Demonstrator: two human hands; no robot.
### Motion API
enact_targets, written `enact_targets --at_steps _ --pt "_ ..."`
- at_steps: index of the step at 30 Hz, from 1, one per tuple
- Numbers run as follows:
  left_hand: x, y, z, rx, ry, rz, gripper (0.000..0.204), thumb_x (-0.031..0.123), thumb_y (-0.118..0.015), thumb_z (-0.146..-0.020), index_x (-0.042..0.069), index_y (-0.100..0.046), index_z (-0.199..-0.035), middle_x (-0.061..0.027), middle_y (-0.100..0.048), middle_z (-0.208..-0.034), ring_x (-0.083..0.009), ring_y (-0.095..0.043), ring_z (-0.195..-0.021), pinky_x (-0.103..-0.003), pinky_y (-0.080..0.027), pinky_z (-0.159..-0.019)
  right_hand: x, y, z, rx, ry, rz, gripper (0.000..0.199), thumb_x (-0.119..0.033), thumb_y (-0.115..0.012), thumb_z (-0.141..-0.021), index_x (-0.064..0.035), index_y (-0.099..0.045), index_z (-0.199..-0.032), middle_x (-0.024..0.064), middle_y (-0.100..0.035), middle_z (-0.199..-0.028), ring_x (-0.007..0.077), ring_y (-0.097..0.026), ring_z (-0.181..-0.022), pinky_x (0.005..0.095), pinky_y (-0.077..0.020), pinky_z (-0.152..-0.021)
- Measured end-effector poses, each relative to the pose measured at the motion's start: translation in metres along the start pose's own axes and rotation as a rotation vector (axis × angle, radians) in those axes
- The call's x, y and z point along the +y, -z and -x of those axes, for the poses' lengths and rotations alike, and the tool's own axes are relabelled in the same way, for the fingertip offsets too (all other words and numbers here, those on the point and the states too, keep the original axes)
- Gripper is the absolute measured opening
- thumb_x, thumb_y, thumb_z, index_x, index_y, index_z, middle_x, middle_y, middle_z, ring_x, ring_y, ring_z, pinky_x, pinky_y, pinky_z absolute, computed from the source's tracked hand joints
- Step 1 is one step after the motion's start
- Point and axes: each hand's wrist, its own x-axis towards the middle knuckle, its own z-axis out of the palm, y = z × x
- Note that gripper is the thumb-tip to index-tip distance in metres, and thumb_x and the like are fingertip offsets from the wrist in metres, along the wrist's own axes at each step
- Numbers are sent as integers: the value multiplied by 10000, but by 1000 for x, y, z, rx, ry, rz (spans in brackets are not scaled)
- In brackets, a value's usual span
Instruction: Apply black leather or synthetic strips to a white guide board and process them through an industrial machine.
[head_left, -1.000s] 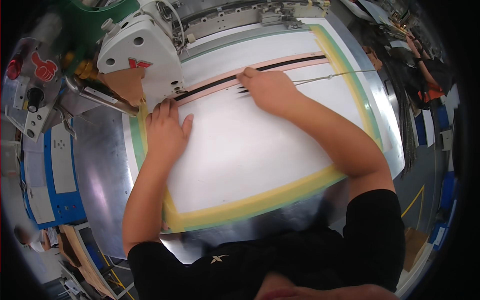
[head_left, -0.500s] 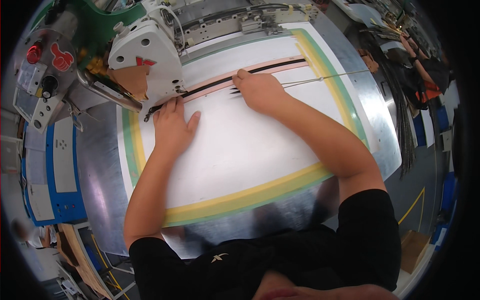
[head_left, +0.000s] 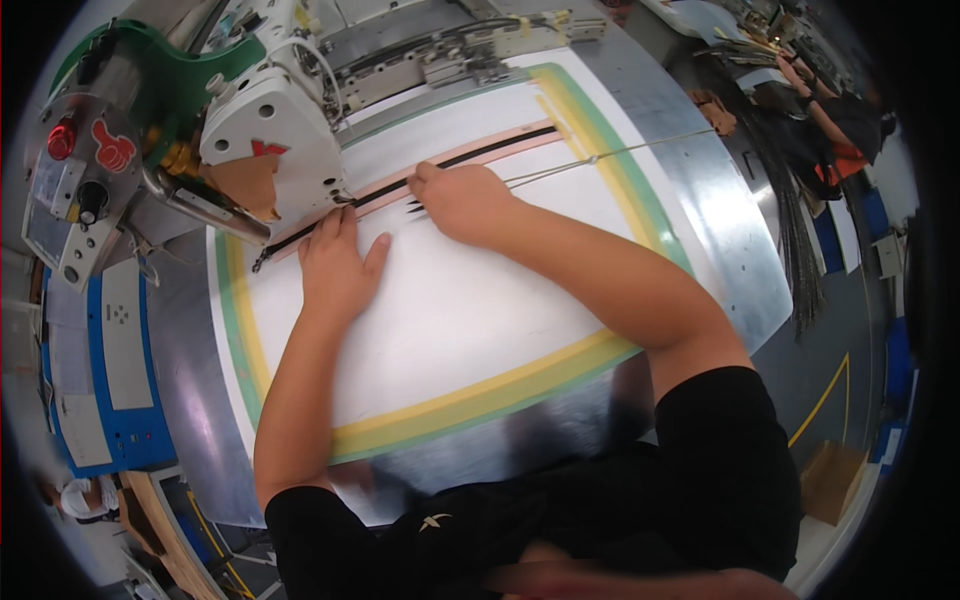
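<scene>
A long black zipper [head_left: 490,152] lies on a pink strip [head_left: 540,140] across a white sheet [head_left: 480,300] edged with yellow and green tape. My left hand [head_left: 337,265] rests flat, its fingertips at the strip right beside the sewing machine head [head_left: 262,135]. Farther right, my right hand [head_left: 465,203] has its thumb and forefinger pinched at the zipper. A black two-pointed tool [head_left: 416,209], snips or tweezers, sticks out from under those fingers, its grip hidden in the palm. A thin cord [head_left: 650,148] runs from that hand off to the right.
Behind the sheet runs a metal clamp rail [head_left: 450,68]. A red knob [head_left: 62,138] and a metal bar [head_left: 205,205] stand at the left, above a blue and grey cabinet [head_left: 125,350]. Polished metal table [head_left: 735,250] surrounds the sheet. Another person's arm [head_left: 825,115] shows at far right.
The sheet and zipper have slid a little left past the machine head, my right hand travelling with them. My left hand stays near the head. The whole view has also shifted slightly.
</scene>
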Motion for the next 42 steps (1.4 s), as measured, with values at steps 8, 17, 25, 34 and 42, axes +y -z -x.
enact_targets --at_steps 8,17,25,34,42 --pt "-4 6 4 -26 35 8 699 454 -646 -974 -49 -549 -1451 -207 -534 -1519 -383 -513 -1373 -526 -349 -1160 8 17 6 -121 -72 22 415 -47 -555 -937 -38 -634 -1345 116 -629 -1306 322 -735 -1002 428 -617 -775" --pt "-13 10 9 -27 44 -13 701 462 -644 -976 -49 -548 -1446 -210 -532 -1516 -383 -504 -1383 -520 -348 -1162 48 35 35 -95 -207 61 324 -28 -521 -963 -49 -653 -1258 119 -639 -1256 335 -718 -1045 442 -598 -861" --pt "-18 10 10 -31 56 22 677 452 -643 -975 -45 -560 -1427 -198 -549 -1492 -369 -506 -1381 -520 -349 -1158 62 37 41 -88 -258 104 442 -15 -502 -965 -80 -629 -1383 118 -642 -1254 327 -715 -1051 435 -595 -872" --pt "-14 2 7 16 18 22 631 414 -635 -989 -32 -565 -1430 -211 -570 -1467 -377 -526 -1363 -519 -355 -1161 37 32 25 -127 -200 157 428 -16 -487 -976 -39 -613 -1385 136 -638 -1258 350 -710 -1056 446 -595 -887" --pt "-7 11 7 -34 42 51 663 450 -619 -987 -26 -553 -1445 -200 -541 -1500 -374 -528 -1361 -512 -356 -1158 20 27 15 -162 -167 158 463 -19 -495 -959 -58 -602 -1408 135 -639 -1246 343 -713 -1027 456 -586 -866"
